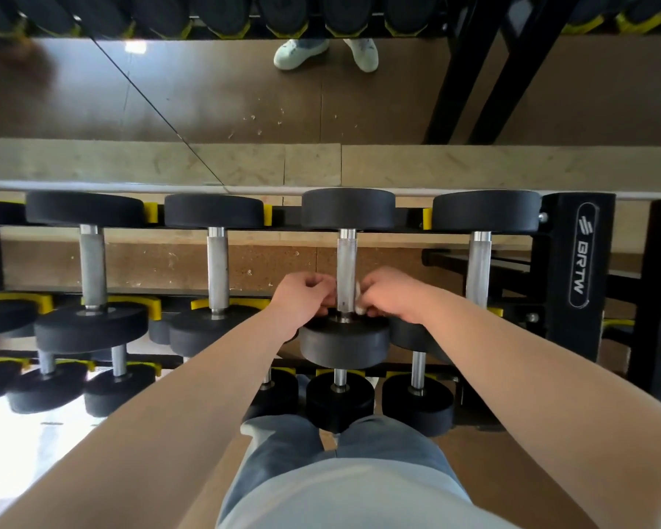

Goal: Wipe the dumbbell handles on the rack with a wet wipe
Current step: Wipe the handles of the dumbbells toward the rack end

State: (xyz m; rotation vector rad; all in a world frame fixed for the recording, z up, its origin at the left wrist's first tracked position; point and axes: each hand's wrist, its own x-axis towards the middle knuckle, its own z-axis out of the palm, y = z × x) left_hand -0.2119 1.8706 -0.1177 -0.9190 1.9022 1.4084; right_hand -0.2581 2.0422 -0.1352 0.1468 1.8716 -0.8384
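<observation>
Both hands meet on one dumbbell in the top row of the black steel rack with yellow cradles (pixel 580 261), the third from the left of the four in full view. Its knurled, silver steel handle (pixel 346 261) runs from 12 to 6 o'clock between two black round rubber heads. The thin white wet wipe (pixel 358 299) sits at the handle's near end, on its 3 o'clock side, just above the near head.

The right hand (pixel 392 297) has its fingers curled and pinches the wipe against the metal. The left hand (pixel 304 295) comes in from 9 o'clock with its fingers curled round the same near end. Whether it also holds a corner of the wipe I cannot tell.

The step in hand looks like rubbing this handle's near end, so the job appears to be mid-way. No handle shows a wet sheen, so what is already cleaned cannot be read. The two plain silver handles at 9 o'clock (pixel 217 265) (pixel 91 261) and the one at 3 o'clock (pixel 479 261) look alike. If work runs left to right, that last one remains. The shorter chrome handles on the lower tiers (pixel 418 364) toward 6 o'clock would remain too.
</observation>
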